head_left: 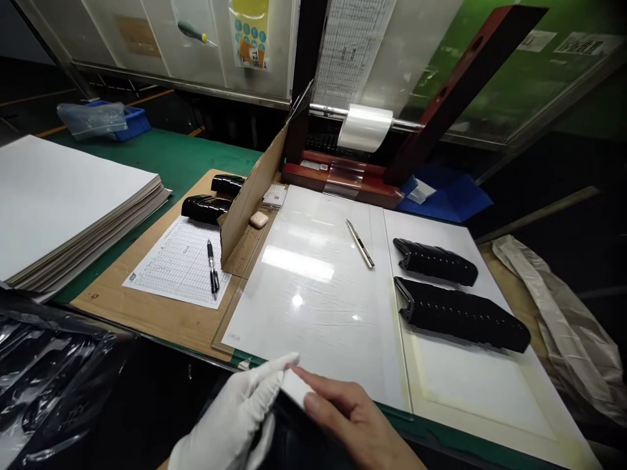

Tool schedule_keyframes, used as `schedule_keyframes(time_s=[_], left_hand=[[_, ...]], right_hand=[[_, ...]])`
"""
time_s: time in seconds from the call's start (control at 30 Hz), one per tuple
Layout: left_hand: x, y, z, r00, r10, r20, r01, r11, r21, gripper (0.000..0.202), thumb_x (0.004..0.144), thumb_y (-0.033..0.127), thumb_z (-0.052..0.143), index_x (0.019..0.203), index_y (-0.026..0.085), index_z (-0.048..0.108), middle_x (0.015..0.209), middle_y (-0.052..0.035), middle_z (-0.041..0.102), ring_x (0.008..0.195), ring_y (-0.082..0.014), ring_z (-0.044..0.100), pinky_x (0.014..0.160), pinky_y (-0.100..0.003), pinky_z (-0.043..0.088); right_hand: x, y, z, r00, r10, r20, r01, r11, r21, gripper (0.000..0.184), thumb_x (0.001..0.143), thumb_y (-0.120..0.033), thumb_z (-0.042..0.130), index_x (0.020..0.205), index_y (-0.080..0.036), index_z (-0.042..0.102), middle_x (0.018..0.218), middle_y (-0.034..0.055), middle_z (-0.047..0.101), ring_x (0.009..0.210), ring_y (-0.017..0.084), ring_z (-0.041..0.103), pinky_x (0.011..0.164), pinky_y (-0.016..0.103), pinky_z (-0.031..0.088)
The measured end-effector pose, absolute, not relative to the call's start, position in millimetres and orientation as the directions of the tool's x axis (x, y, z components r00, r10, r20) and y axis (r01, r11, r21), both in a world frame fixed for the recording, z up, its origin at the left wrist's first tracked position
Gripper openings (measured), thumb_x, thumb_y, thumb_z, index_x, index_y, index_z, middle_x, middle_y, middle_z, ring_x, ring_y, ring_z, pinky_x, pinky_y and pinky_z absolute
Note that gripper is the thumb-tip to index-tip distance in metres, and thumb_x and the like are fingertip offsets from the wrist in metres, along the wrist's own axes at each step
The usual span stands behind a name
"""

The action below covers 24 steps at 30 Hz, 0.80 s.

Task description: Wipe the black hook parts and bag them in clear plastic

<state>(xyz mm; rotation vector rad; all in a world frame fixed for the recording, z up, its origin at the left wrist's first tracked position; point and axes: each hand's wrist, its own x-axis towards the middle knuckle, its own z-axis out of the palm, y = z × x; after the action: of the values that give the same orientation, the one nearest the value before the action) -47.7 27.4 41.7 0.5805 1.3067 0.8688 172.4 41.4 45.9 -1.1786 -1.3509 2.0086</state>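
Note:
At the table's front edge, my left hand (235, 411) wears a white glove. Its fingers are pressed together, and whatever they grip is hidden against a dark area below. My right hand (347, 408) is bare and pinches a small white block (296, 387) between thumb and fingers. The block's left end meets the gloved fingertips. Beyond the hands, a utility knife (360, 243) lies on a glossy white sheet under clear film (298, 307). To the right rest two long black ribbed parts, a smaller one (435, 262) behind a larger one (463, 314).
Left of an upright cardboard divider (255, 196) are a pen (212, 269) on a printed form (171, 267) and two glossy black parts (203, 209). A paper stack (73, 202) lies farther left. A film roll (365, 127) hangs on a red stand (343, 179) at the back.

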Motion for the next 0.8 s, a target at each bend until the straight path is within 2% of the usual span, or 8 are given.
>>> schedule_keyframes(time_s=[0.07, 0.13, 0.2, 0.27, 0.37, 0.47, 0.6, 0.8], left_hand=[[-39, 28, 44, 0.056, 0.799, -0.599, -0.212, 0.596, 0.775, 0.063, 0.078, 0.061, 0.072, 0.124, 0.018, 0.072, 0.035, 0.0069, 0.042, 0.031, -0.0093, 0.035, 0.032, -0.018, 0.030], [-29, 29, 47, -0.045, 0.793, -0.607, -0.279, 0.574, 0.770, 0.072, 0.084, 0.068, 0.061, 0.132, 0.015, 0.064, 0.037, 0.0091, 0.037, 0.030, -0.0074, 0.026, 0.031, -0.017, 0.024], [-18, 30, 48, -0.144, 0.764, -0.628, -0.379, 0.544, 0.749, 0.071, 0.089, 0.069, 0.050, 0.135, 0.015, 0.057, 0.039, 0.0113, 0.034, 0.029, -0.0061, 0.019, 0.030, -0.016, 0.019], [-12, 30, 46, -0.165, 0.732, -0.661, -0.479, 0.526, 0.703, 0.059, 0.092, 0.064, 0.049, 0.125, 0.016, 0.060, 0.042, 0.0111, 0.036, 0.030, -0.0056, 0.020, 0.030, -0.016, 0.021], [-12, 26, 36, -0.050, 0.709, -0.703, -0.566, 0.560, 0.605, 0.044, 0.087, 0.060, 0.061, 0.087, 0.016, 0.065, 0.041, 0.0089, 0.039, 0.030, -0.0056, 0.031, 0.033, -0.016, 0.030], [-19, 19, 21, 0.179, 0.646, -0.742, -0.550, 0.691, 0.469, 0.051, 0.088, 0.062, 0.058, 0.065, 0.016, 0.059, 0.035, 0.0036, 0.045, 0.027, -0.0075, 0.038, 0.031, -0.016, 0.029], [-20, 10, 0, 0.296, 0.573, -0.764, -0.546, 0.758, 0.356, 0.053, 0.090, 0.062, 0.053, 0.060, 0.018, 0.057, 0.033, 0.0016, 0.046, 0.023, -0.0101, 0.037, 0.027, -0.020, 0.027], [-20, 4, 0, 0.258, 0.601, -0.756, -0.591, 0.718, 0.369, 0.041, 0.082, 0.051, 0.071, 0.061, 0.018, 0.057, 0.028, 0.0082, 0.033, 0.021, -0.0062, 0.026, 0.025, -0.017, 0.023]], right_hand=[[164, 40, 45, -0.498, 0.782, -0.375, 0.055, -0.404, -0.913, 0.047, 0.095, -0.054, 0.061, 0.133, -0.028, 0.063, 0.138, 0.0057, 0.061, 0.130, 0.029, 0.056, 0.113, 0.049, 0.040], [148, 34, 34, -0.286, 0.910, -0.298, 0.064, -0.292, -0.954, 0.044, 0.097, -0.051, 0.059, 0.134, -0.028, 0.063, 0.140, 0.0068, 0.058, 0.133, 0.030, 0.054, 0.111, 0.051, 0.042], [130, 26, 18, -0.014, 0.996, -0.093, 0.160, -0.089, -0.983, 0.043, 0.100, -0.042, 0.057, 0.140, -0.030, 0.056, 0.147, 0.0077, 0.052, 0.138, 0.030, 0.048, 0.109, 0.051, 0.046], [117, 21, 5, 0.064, 0.988, 0.141, 0.310, 0.114, -0.944, 0.045, 0.101, -0.031, 0.055, 0.145, -0.031, 0.050, 0.154, 0.0084, 0.044, 0.143, 0.029, 0.042, 0.109, 0.051, 0.048], [121, 25, -1, -0.139, 0.958, 0.250, 0.444, 0.286, -0.849, 0.051, 0.100, -0.020, 0.055, 0.149, -0.031, 0.045, 0.159, 0.0091, 0.039, 0.145, 0.026, 0.039, 0.110, 0.048, 0.049], [139, 37, 4, -0.302, 0.892, 0.337, 0.518, 0.450, -0.728, 0.057, 0.098, -0.009, 0.052, 0.150, -0.030, 0.044, 0.159, 0.0109, 0.038, 0.143, 0.027, 0.042, 0.107, 0.050, 0.050], [149, 44, 6, -0.454, 0.803, 0.387, 0.591, 0.596, -0.543, 0.055, 0.095, -0.003, 0.049, 0.146, -0.027, 0.050, 0.154, 0.0140, 0.044, 0.134, 0.029, 0.046, 0.095, 0.051, 0.054], [144, 41, 3, -0.480, 0.794, 0.373, 0.610, 0.607, -0.509, 0.052, 0.094, -0.002, 0.050, 0.143, -0.021, 0.052, 0.151, 0.0180, 0.045, 0.130, 0.031, 0.047, 0.092, 0.051, 0.052]])
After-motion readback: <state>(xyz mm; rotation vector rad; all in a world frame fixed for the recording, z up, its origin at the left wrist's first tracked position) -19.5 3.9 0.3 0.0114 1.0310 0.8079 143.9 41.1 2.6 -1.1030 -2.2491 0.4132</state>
